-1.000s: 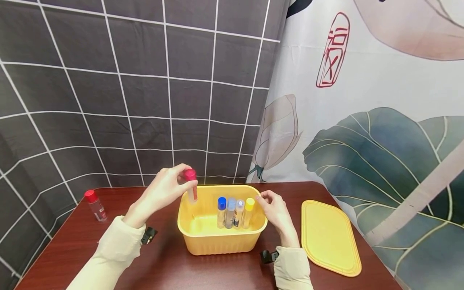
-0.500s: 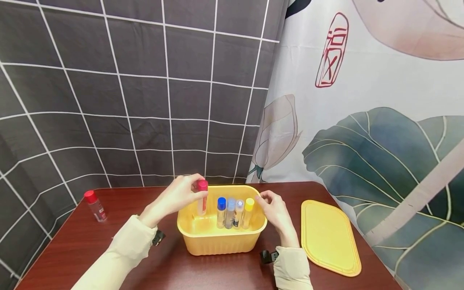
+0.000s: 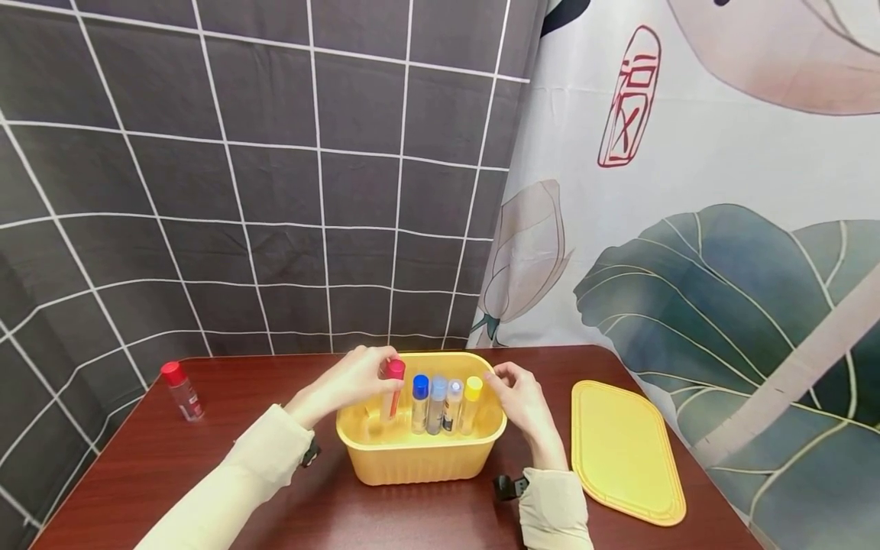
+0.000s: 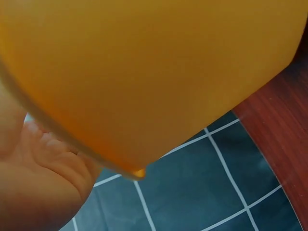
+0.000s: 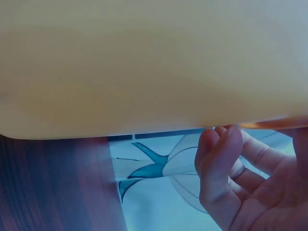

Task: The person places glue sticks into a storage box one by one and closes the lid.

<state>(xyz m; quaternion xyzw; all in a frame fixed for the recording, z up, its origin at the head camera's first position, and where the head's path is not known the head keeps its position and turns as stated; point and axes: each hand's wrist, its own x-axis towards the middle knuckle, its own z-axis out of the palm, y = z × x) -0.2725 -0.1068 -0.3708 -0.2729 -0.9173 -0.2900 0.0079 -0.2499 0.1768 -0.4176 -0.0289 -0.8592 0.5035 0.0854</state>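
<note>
My left hand (image 3: 352, 383) pinches a clear tube with a red cap (image 3: 396, 370) near its top. The tube stands upright inside the yellow bin (image 3: 421, 464), just left of a row of several similar tubes. That row has a dark blue-capped tube (image 3: 420, 405), a light blue-capped tube (image 3: 437, 405), a pale lilac-capped tube (image 3: 452, 406) and a yellow-capped tube (image 3: 470, 405). At the bin's right rim, my right hand (image 3: 524, 397) grips the edge with thumb and fingertips. The left wrist view shows mostly the bin wall (image 4: 159, 72), which hides the left fingertips.
Another red-capped bottle (image 3: 182, 391) stands on the dark red table (image 3: 296, 496) at the far left. A flat yellow lid (image 3: 627, 451) lies to the right of the bin. Behind the table hang a grey checked cloth (image 3: 275, 183) and a white flowered cloth (image 3: 687, 183).
My left hand has moved the red-capped tube rightward and down into the bin, from the left rim to beside the dark blue-capped one. My right hand has stayed at the rim.
</note>
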